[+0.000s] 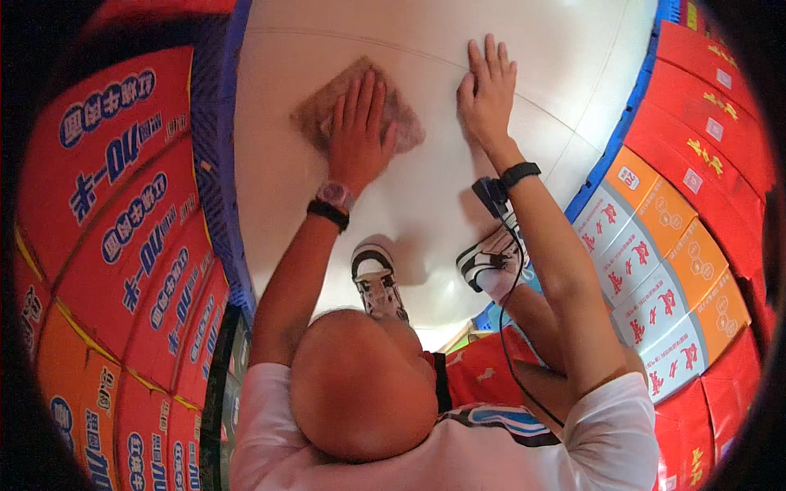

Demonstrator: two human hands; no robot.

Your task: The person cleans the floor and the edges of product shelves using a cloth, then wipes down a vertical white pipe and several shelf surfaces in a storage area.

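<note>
My left hand (358, 135) lies flat with its fingers stretched out on top of a brownish cloth (315, 110). The cloth is spread, roughly square and a little crumpled, on the pale glossy tiled floor (360, 45); part of it is hidden beneath the hand. To the right, apart from the cloth, my right hand (488, 94) rests palm down on or just above the tiles, its fingers extended and nothing in it.
Blue pallet edges (225, 164) line the floor's left side, with stacked red cartons (123, 164) on them. Along the right stand red cartons (704, 106) and orange-and-white cartons (655, 262). My shoes (377, 274) are close behind the hands. A black cable (509, 344) hangs from my right wrist.
</note>
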